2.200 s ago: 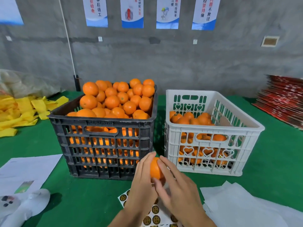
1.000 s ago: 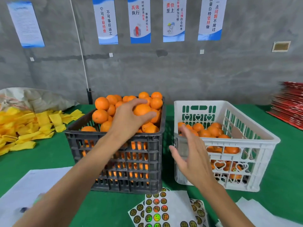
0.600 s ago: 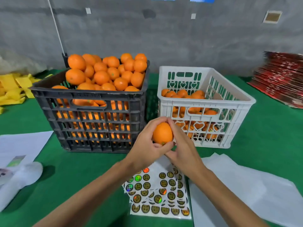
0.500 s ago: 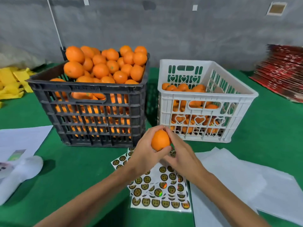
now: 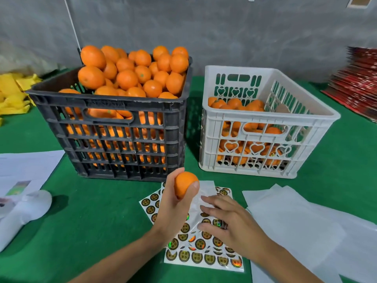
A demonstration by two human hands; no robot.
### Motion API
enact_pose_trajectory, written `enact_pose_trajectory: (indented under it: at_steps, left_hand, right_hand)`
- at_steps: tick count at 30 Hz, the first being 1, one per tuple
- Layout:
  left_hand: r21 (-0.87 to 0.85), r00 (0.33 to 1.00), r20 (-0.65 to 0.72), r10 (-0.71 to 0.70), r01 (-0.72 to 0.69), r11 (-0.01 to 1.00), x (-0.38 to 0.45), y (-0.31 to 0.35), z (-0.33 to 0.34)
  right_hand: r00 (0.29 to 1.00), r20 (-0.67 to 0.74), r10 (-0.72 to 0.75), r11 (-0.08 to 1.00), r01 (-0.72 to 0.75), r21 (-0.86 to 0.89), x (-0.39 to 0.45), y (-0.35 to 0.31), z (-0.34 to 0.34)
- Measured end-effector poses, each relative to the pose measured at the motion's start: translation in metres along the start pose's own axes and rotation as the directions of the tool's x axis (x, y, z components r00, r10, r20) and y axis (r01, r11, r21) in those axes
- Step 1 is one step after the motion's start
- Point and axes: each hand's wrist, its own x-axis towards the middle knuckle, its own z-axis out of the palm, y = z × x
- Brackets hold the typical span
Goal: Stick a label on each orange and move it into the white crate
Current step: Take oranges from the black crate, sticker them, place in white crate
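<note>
My left hand grips one orange in front of the two crates, above the label sheets. My right hand lies on the sheets of round gold stickers, fingers spread and touching them. The black crate at the left is heaped with oranges. The white crate at the right is partly filled with oranges.
The table has a green cloth. White paper sheets lie at the right, more paper and a white object at the left. Yellow pieces lie far left, a red stack far right.
My left hand took an orange from the black crate and brought it down in front of the crates. My right hand left the orange and dropped onto the label sheets.
</note>
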Motion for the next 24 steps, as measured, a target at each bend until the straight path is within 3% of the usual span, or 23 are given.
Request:
enact_pose_trajectory:
  at_steps: [5,10,15,24]
  left_hand:
    - [0.001,1.0,0.01,-0.005,0.005,1.0,-0.0002,0.0016,0.001]
    - [-0.002,0.999,0.027,-0.026,0.026,1.0,-0.0018,0.0044,0.0005]
    - [0.019,0.999,0.031,-0.021,0.02,1.0,-0.0021,0.0065,0.0006]
    - [0.052,0.999,0.034,-0.035,0.034,0.998,-0.0037,0.0088,-0.0002]
  right_hand:
    - [0.99,-0.107,0.088,0.975,-0.064,0.211,0.0011,-0.0006,0.0049]
    - [0.978,-0.092,0.187,0.908,-0.136,0.396,0.006,0.0005,0.0044]
    - [0.995,-0.061,0.074,0.983,-0.062,0.172,0.0036,-0.0016,0.0021]
    - [0.993,-0.056,-0.1,0.993,0.097,-0.061,0.0056,-0.0004,-0.0013]
